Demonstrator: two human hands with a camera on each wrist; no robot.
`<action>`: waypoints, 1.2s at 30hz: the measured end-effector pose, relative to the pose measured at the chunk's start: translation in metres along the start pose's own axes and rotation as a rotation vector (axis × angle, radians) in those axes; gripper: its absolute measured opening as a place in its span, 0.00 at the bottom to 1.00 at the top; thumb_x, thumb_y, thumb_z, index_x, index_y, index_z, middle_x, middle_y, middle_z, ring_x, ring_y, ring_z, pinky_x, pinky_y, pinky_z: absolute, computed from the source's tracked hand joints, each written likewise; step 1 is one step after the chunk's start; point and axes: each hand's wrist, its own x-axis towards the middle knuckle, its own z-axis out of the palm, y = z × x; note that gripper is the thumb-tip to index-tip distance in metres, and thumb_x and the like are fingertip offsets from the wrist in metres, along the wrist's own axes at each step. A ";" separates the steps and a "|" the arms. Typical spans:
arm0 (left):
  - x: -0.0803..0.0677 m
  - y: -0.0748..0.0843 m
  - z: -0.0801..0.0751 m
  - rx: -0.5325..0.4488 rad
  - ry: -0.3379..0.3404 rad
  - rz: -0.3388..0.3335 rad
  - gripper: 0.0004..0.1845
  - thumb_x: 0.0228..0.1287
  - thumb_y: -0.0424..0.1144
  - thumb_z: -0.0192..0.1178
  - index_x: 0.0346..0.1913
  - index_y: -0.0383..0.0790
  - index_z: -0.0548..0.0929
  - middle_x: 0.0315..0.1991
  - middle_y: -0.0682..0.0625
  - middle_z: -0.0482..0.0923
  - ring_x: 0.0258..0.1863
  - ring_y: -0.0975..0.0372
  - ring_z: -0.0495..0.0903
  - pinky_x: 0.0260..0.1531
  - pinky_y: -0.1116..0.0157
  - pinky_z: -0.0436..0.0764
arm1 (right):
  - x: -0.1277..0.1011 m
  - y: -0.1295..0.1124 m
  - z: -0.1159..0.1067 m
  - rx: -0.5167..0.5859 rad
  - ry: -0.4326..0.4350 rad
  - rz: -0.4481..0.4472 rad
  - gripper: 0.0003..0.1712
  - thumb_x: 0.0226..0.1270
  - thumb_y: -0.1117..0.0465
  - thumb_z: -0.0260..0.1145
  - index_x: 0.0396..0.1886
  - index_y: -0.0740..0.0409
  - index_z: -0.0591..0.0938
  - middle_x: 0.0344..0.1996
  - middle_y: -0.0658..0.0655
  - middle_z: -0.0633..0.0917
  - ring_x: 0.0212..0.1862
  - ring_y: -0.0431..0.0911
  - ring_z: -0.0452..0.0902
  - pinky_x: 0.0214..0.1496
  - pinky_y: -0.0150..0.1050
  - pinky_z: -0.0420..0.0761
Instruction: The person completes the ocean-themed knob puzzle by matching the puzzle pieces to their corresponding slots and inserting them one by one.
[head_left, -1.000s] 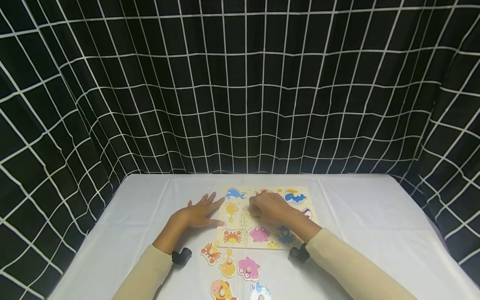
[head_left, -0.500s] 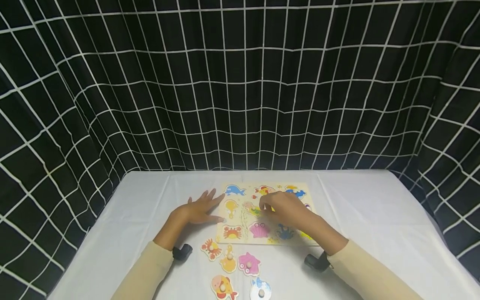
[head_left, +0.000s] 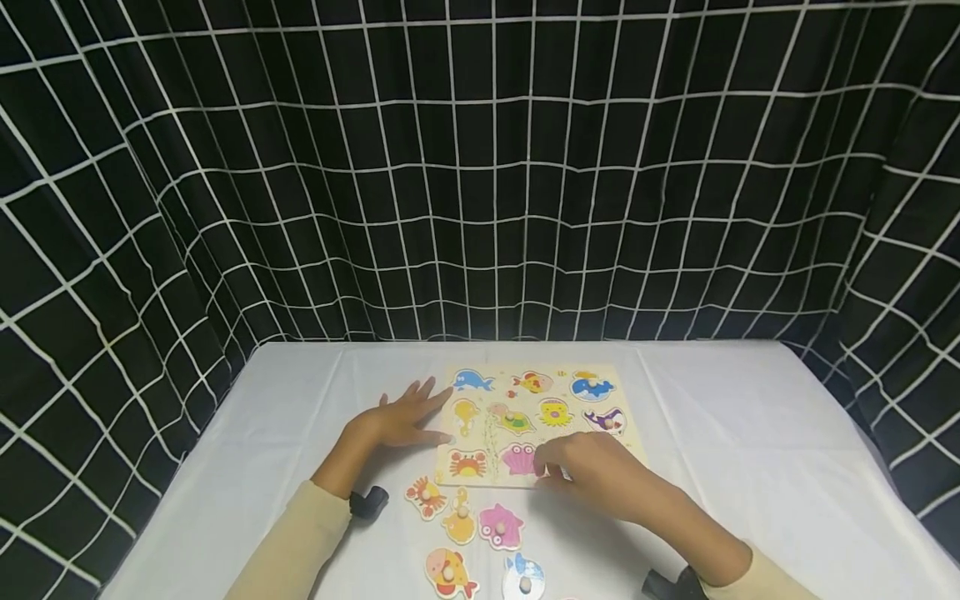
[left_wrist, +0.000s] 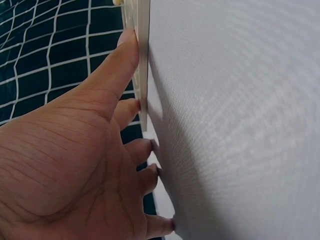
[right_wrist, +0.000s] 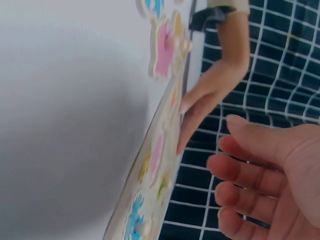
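Note:
A wooden peg puzzle board (head_left: 497,392) with sea-animal pictures lies on the table. My left hand (head_left: 401,421) rests at its left side, fingers spread; the left wrist view shows the thumb (left_wrist: 117,62) against the board's edge (left_wrist: 143,65). My right hand (head_left: 592,471) hovers over the board's lower right, beside the pink shell picture (head_left: 517,458), and covers that corner. Its fingers are loosely bent and hold nothing, as the right wrist view shows. On the board are a turtle (head_left: 512,419), a yellow octopus (head_left: 555,412), a knobbed blue whale (head_left: 592,387) and a knobbed purple orca (head_left: 606,422).
Loose knobbed pieces lie before the board: a crab (head_left: 425,500), a yellow seahorse (head_left: 459,525), a pink shell (head_left: 501,528), a red-and-yellow fish (head_left: 447,567) and a blue whale (head_left: 522,571). A white cloth (head_left: 712,442) covers the table; a black gridded curtain (head_left: 525,192) surrounds it.
My right hand has drawn back from the board's middle toward its lower right, uncovering the turtle and the yellow octopus. The left hand stays at the board's left edge.

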 end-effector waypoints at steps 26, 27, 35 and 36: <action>0.000 -0.004 0.003 0.004 0.017 -0.006 0.48 0.65 0.68 0.59 0.82 0.55 0.53 0.83 0.41 0.40 0.81 0.44 0.37 0.70 0.29 0.40 | -0.038 -0.039 0.007 0.178 -0.472 0.140 0.09 0.59 0.57 0.73 0.25 0.35 0.85 0.19 0.34 0.78 0.24 0.35 0.71 0.31 0.33 0.76; 0.000 -0.004 0.004 0.009 0.021 -0.008 0.48 0.66 0.68 0.58 0.82 0.54 0.53 0.83 0.41 0.40 0.81 0.44 0.37 0.70 0.29 0.40 | -0.039 -0.041 0.008 0.185 -0.493 0.183 0.08 0.59 0.56 0.73 0.25 0.35 0.85 0.19 0.35 0.79 0.25 0.35 0.72 0.31 0.34 0.76; -0.001 0.001 0.003 0.001 0.027 -0.001 0.47 0.66 0.67 0.59 0.82 0.54 0.54 0.82 0.41 0.41 0.81 0.44 0.38 0.70 0.29 0.41 | -0.041 -0.047 0.020 0.157 -0.523 0.149 0.07 0.58 0.54 0.72 0.22 0.41 0.86 0.15 0.38 0.77 0.19 0.35 0.69 0.25 0.32 0.75; 0.000 0.001 0.004 0.002 0.024 0.005 0.47 0.66 0.67 0.59 0.82 0.54 0.54 0.82 0.41 0.41 0.81 0.44 0.39 0.70 0.29 0.41 | -0.042 -0.047 0.021 0.155 -0.529 0.152 0.07 0.58 0.53 0.72 0.21 0.41 0.86 0.15 0.38 0.76 0.18 0.35 0.69 0.24 0.32 0.75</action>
